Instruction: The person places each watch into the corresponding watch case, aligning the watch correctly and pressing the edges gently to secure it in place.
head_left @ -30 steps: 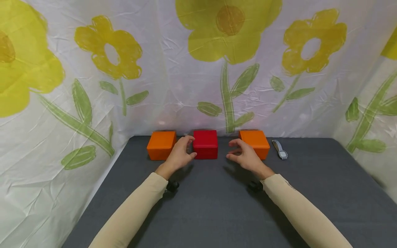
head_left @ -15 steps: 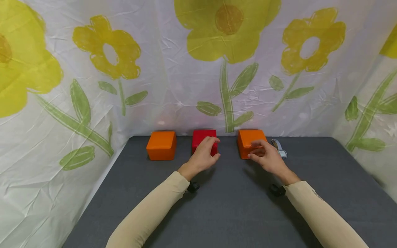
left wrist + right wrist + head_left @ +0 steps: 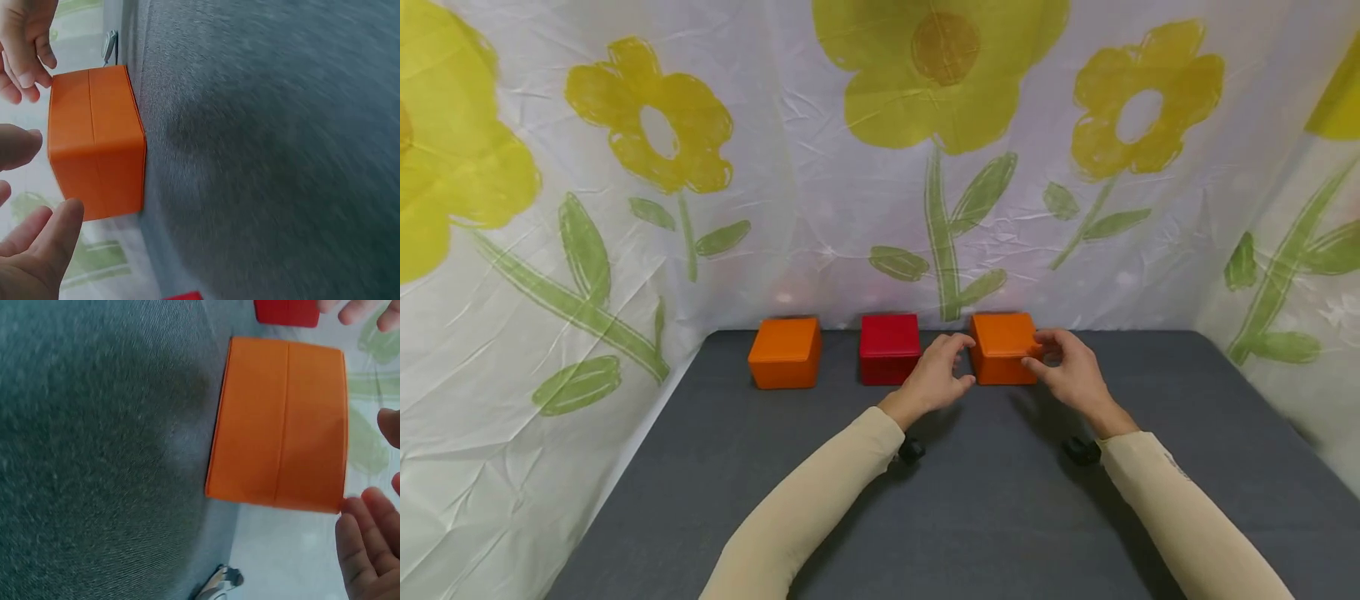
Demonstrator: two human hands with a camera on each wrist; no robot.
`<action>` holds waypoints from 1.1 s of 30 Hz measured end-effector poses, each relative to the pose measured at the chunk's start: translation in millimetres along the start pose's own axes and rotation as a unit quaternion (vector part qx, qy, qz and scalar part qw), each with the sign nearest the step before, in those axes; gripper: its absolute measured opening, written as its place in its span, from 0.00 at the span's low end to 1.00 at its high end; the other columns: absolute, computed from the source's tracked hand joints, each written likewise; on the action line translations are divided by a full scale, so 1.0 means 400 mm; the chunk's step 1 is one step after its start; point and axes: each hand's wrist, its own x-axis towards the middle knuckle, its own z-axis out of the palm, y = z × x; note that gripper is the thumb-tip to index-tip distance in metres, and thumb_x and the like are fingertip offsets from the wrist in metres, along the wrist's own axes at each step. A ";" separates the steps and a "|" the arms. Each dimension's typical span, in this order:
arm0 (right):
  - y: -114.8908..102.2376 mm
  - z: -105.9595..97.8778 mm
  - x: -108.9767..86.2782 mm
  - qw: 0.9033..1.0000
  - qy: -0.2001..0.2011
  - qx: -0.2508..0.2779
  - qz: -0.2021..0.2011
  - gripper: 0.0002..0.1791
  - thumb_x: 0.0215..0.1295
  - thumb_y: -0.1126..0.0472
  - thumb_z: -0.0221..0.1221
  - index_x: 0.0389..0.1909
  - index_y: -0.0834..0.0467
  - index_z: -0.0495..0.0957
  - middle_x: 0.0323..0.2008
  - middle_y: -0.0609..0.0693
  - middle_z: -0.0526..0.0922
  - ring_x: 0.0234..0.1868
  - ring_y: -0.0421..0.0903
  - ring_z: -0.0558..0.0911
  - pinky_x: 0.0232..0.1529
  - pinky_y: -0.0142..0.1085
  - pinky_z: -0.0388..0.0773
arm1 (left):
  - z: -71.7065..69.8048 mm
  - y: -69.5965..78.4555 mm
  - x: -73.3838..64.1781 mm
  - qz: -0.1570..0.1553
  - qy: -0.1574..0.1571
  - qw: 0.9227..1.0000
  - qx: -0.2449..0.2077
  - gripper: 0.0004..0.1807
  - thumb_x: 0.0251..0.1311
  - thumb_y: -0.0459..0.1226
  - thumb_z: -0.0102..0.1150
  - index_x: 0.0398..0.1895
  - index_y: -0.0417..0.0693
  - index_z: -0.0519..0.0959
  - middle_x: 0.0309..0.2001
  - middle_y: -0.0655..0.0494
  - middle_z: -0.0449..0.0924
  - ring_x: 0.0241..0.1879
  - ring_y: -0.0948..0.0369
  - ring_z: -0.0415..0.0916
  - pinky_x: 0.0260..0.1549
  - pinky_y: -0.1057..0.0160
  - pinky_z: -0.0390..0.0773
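Note:
An orange lidded box (image 3: 1003,337) sits at the back of the table, between my two hands. My left hand (image 3: 932,377) hovers by its left side, thumb and fingers spread and holding nothing. On the other side, my right hand (image 3: 1072,372) has its fingertips at the box's right edge; whether they touch it I cannot tell. In the right wrist view, fingertips (image 3: 353,515) lie by a corner of the box. A red box (image 3: 889,340) stands just left of my left hand. A wristwatch (image 3: 220,582) lies beyond the orange box, hidden behind my right hand in the head view.
Another orange box (image 3: 785,353) stands farther left in the same row. Dark grey cloth covers the table (image 3: 985,517). A white curtain (image 3: 820,208) printed with yellow flowers hangs right behind the boxes.
Both hands have moved to the right. My left hand has passed from the red box to the right orange box, and my right hand from that box's front to its right side.

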 end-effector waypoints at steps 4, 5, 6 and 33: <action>0.016 0.001 0.014 1.000 -0.014 -0.002 0.022 0.28 0.63 0.56 0.63 0.60 0.64 0.67 0.55 0.62 0.71 0.53 0.60 0.73 0.53 0.54 0.72 | 0.020 -0.003 0.026 -0.034 -0.001 0.999 -0.028 0.28 0.58 0.38 0.65 0.62 0.55 0.67 0.56 0.47 0.69 0.48 0.57 0.74 0.46 0.64 0.77; 0.021 0.001 0.018 0.999 -0.023 0.001 0.032 0.29 0.63 0.56 0.63 0.61 0.64 0.66 0.56 0.62 0.71 0.54 0.60 0.73 0.52 0.54 0.72 | 0.024 -0.004 0.033 -0.039 0.002 0.999 -0.031 0.28 0.58 0.38 0.66 0.61 0.55 0.67 0.55 0.46 0.69 0.48 0.57 0.73 0.45 0.64 0.77; 0.025 0.001 0.021 0.999 -0.034 0.005 0.041 0.30 0.63 0.55 0.63 0.62 0.64 0.65 0.56 0.62 0.70 0.54 0.60 0.74 0.51 0.54 0.73 | 0.029 -0.005 0.039 -0.044 0.004 0.998 -0.036 0.28 0.58 0.38 0.66 0.61 0.55 0.67 0.55 0.46 0.69 0.48 0.56 0.73 0.45 0.64 0.77; 0.065 0.028 0.027 0.992 -0.075 0.036 0.099 0.40 0.66 0.47 0.58 0.69 0.64 0.53 0.61 0.67 0.67 0.58 0.63 0.72 0.50 0.53 0.75 | 0.104 0.017 0.086 -0.111 0.056 0.987 -0.102 0.25 0.59 0.31 0.62 0.60 0.51 0.69 0.52 0.53 0.75 0.45 0.60 0.73 0.46 0.65 0.76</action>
